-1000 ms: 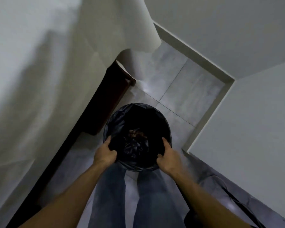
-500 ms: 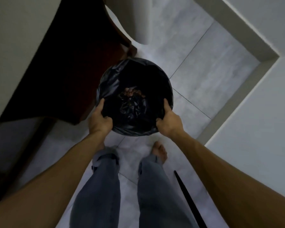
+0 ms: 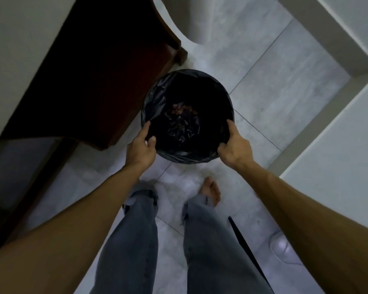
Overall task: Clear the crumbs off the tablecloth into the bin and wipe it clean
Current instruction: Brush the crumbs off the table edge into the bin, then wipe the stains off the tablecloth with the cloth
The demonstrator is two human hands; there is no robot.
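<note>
A round bin (image 3: pixel 200 78) lined with a black plastic bag is low over the tiled floor in front of my legs. Brown crumbs (image 3: pixel 182 109) lie at the bottom of the liner. My left hand (image 3: pixel 140 148) grips the near-left rim, thumb over the edge. My right hand (image 3: pixel 235 148) grips the near-right rim the same way. The white tablecloth (image 3: pixel 15 49) hangs at the upper left, and a fold of it (image 3: pixel 197 20) drops at the top centre.
A dark wooden table leg and base (image 3: pixel 106 81) stand just left of the bin. White walls and a skirting (image 3: pixel 319 102) box in the right side. A black cable (image 3: pixel 249 253) runs along the floor beside my right leg.
The view tilted down from the tablecloth to the floor. The bin stayed in both hands and went down towards the floor, beside the wooden table base.
</note>
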